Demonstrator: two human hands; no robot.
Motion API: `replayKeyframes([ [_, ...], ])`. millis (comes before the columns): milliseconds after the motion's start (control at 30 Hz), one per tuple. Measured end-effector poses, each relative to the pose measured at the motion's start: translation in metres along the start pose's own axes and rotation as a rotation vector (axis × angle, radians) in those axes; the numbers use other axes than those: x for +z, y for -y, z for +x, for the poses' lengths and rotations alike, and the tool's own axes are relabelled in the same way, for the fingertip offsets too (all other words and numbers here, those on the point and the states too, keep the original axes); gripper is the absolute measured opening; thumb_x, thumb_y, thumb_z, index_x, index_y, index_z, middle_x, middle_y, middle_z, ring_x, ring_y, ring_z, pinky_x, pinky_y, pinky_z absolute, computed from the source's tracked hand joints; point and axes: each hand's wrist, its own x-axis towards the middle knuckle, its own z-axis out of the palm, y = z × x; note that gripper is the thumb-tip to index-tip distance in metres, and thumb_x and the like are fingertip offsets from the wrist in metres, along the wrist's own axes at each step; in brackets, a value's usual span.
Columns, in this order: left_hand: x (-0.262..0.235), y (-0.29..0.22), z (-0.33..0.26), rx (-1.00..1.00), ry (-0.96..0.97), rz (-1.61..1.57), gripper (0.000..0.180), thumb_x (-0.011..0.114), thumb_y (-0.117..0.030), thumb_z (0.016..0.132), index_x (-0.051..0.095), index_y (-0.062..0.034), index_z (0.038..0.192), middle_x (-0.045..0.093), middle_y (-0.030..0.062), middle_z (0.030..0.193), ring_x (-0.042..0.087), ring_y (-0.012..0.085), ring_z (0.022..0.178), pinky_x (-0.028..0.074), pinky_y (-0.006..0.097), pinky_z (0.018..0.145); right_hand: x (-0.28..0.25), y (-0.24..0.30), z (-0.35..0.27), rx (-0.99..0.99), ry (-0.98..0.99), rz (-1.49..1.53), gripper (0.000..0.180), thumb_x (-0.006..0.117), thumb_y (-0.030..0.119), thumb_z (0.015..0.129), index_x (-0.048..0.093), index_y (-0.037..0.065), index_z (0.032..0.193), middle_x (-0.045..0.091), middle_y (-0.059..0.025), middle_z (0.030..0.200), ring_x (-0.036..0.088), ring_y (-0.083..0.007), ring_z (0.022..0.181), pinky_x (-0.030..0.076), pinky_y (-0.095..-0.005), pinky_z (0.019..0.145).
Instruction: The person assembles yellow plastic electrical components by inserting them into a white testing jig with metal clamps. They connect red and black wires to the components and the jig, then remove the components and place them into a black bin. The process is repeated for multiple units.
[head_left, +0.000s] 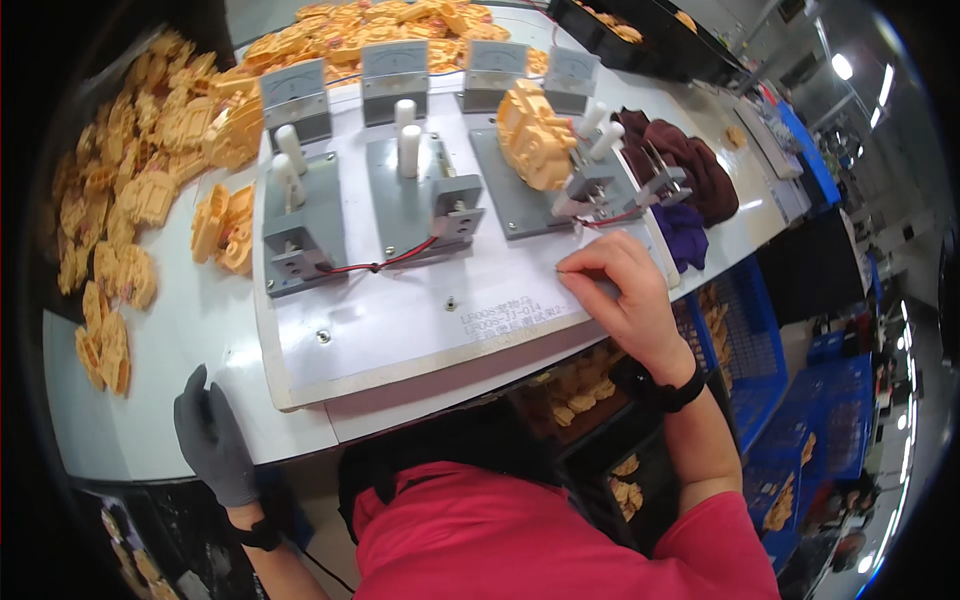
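My right hand (625,295), bare, hovers over the right front of a white fixture board (390,330). Its thumb and forefinger are pinched together, and whatever may be between the tips is too small to name. Just beyond it, a yellow-orange plastic part (535,135) sits on a grey fixture plate (515,210), against a metal clamp bracket (590,195) with red and black wires. My left hand (212,435), in a grey glove, rests at the table's front edge left of the board. Its fingers are stretched out and hold nothing. Two yellow-orange plastic parts (225,228) lie beside the board.
Two more grey plates (310,220) carry white posts (408,150). Several panel meters (395,75) stand behind them. Plastic parts (165,120) are heaped at the left and back. Dark cloths (690,170) lie at the right, with blue crates (825,410) below and a black bin (650,40) behind.
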Motion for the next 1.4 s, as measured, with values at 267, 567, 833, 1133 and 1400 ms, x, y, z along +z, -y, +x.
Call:
replayKeyframes([
  [267,-0.001,0.008,0.002,0.005,0.033,0.027,0.028,0.056,-0.009,0.100,0.062,0.0024,0.125,0.058,0.0067,0.096,0.053,0.0147,0.085,0.045,0.028,0.080,-0.002,-0.003,0.002,-0.061,-0.031,-0.009,0.009,0.072,0.010,0.084,0.067,0.007,0.090,0.063,-0.0044,0.084,0.061,-0.0262,0.081,0.045,-0.0367,0.076],
  [567,-0.003,0.009,0.005,-0.089,0.083,0.068,0.032,0.057,-0.013,0.101,0.059,0.0045,0.127,0.060,0.0096,0.106,0.055,0.0165,0.092,0.046,0.030,0.085,0.002,-0.010,-0.001,-0.098,-0.078,-0.032,0.013,0.075,0.015,0.082,0.067,0.009,0.089,0.062,-0.0037,0.086,0.061,-0.0252,0.083,0.045,-0.0366,0.076],
  [833,-0.003,0.000,0.007,-0.060,0.116,0.093,0.027,0.057,-0.006,0.099,0.061,0.0028,0.124,0.059,0.0067,0.103,0.055,0.0139,0.092,0.046,0.029,0.085,-0.005,-0.005,0.001,-0.027,-0.014,-0.042,0.017,0.078,0.005,0.076,0.068,0.006,0.090,0.062,-0.0064,0.086,0.058,-0.0270,0.082,0.045,-0.0364,0.074],
  [1133,-0.006,0.003,0.000,0.026,0.045,0.154,0.025,0.057,0.001,0.095,0.063,0.0040,0.118,0.060,0.0070,0.097,0.056,0.0140,0.088,0.046,0.027,0.082,-0.004,0.001,0.004,0.010,0.063,-0.085,0.016,0.074,0.002,0.079,0.066,0.005,0.092,0.059,-0.0082,0.085,0.058,-0.0274,0.080,0.045,-0.0367,0.075],
  [1400,-0.006,0.000,-0.001,-0.102,0.086,0.073,0.027,0.059,-0.006,0.098,0.062,0.0012,0.124,0.059,0.0002,0.096,0.053,0.0079,0.085,0.046,0.023,0.080,-0.003,0.005,0.002,0.071,0.065,-0.029,0.013,0.069,-0.002,0.083,0.064,0.000,0.095,0.060,-0.0101,0.089,0.057,-0.0233,0.082,0.046,-0.0309,0.075],
])
